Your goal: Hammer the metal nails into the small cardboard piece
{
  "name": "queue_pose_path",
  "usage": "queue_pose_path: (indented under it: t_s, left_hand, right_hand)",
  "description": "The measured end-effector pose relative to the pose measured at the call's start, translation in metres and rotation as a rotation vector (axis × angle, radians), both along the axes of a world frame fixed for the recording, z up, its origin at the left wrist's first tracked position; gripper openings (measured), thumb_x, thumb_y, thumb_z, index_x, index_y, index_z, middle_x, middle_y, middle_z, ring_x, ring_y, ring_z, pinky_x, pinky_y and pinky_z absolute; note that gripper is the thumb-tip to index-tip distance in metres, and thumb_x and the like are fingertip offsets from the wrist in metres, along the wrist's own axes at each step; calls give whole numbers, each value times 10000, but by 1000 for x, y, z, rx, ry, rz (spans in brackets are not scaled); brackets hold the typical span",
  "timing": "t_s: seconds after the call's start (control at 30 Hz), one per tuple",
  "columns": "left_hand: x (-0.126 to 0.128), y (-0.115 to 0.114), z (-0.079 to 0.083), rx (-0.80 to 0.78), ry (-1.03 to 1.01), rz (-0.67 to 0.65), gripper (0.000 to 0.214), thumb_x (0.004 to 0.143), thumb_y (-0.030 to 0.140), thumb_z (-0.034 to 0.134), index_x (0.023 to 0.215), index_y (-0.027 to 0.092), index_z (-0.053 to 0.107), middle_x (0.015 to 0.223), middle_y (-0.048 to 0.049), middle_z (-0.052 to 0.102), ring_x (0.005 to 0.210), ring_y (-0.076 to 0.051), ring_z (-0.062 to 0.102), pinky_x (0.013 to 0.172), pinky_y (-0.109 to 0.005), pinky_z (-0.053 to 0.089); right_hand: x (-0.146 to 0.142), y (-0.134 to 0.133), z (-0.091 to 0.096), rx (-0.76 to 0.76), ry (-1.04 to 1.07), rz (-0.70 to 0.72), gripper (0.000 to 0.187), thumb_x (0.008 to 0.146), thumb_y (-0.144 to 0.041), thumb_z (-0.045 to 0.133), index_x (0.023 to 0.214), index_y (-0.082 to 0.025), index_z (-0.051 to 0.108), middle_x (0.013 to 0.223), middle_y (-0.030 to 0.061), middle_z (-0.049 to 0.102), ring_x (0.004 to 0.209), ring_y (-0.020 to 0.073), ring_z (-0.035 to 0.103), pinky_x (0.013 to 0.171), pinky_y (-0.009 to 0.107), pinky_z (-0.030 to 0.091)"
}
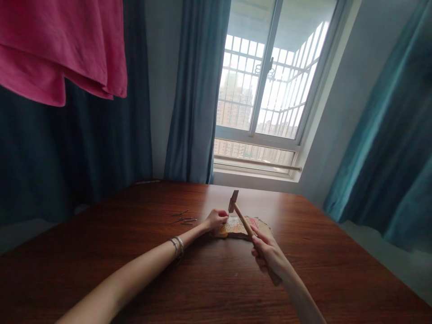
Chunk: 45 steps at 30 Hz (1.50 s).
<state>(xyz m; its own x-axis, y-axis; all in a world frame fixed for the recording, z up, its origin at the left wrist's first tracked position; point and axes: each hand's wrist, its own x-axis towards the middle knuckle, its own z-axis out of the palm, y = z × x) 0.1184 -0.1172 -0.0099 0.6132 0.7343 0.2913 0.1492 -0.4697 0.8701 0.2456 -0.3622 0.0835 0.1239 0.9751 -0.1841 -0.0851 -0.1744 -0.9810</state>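
Observation:
My right hand [266,247] is wrapped round the wooden handle of a hammer [243,220], whose head is raised at the upper left end of the handle. Just below that head, my left hand [217,219] pinches a thin nail [228,216] upright over a board [236,230]. The board has a worn, speckled surface with orange and pink patches and a rough, dark front edge. Whether the nail's tip has entered the board is too small to tell. Bracelets circle my left wrist.
Several loose dark nails [185,220] lie on the brown wooden table [175,279], left of the board. Behind the table are a barred window [259,90] and blue curtains [194,99]. Pink cloth [67,45] hangs at the upper left.

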Motion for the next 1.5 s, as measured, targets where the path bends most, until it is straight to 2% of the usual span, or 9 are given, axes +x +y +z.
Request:
queue_pose_path:
  t_s: [0.6,1.03,1.5]
  left_hand:
    - [-3,-7,11,74,74,37,184,632,252,550,667,107,657,589,-8,602,572,-119,515,521,-196,357]
    - [-2,-3,5,134,40,3,169,644,214,522,670,103,646,607,-10,600,581,-113,513,524,-188,350]
    - [-3,-6,8,161,85,25,193,655,230,516,699,103,654,615,-8,602,589,-118,514,543,-198,357]
  right_hand:
    - [3,3,1,-23,-20,-2,663,761,-453,515,1345,-262,265,543,-52,440,330,34,327,293,125,204]
    - [2,6,0,10,-44,5,661,775,-475,485,1355,-284,232,546,-52,447,324,39,334,283,134,230]
    - [-2,2,4,-30,-43,-6,594,803,-432,455,1346,-288,259,550,-48,446,325,37,324,283,126,207]
